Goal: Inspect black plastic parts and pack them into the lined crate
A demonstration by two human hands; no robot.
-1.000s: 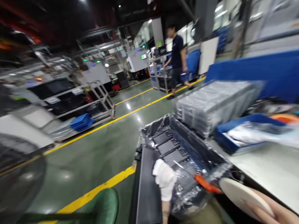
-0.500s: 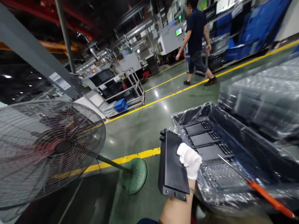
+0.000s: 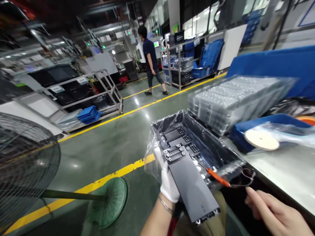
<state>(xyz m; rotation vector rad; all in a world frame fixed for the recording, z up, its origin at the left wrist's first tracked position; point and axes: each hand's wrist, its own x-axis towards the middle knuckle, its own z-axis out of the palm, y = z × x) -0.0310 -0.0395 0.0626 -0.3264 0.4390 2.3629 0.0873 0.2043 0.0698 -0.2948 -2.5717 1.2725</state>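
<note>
My left hand wears a white glove and grips a long flat black metal plate along its left edge; the plate's far end carries a bracket with several screws. The plate slants over the near end of a black bin lined with clear plastic, where more black plates lie. My bare right hand is low at the right, fingers apart, empty, just under a wire loop. An orange-handled tool rests on the bin's near rim beside the plate.
A grey table at right carries a stack of clear plastic trays, a blue tray and a white disc. A standing fan with a green base is at left. A person walks past racks beyond the yellow floor lines.
The black plate has turned from upright beside the bin to flat, bracket end forward, over the bin's near end. My right hand has let go of the white disc. The view swung right.
</note>
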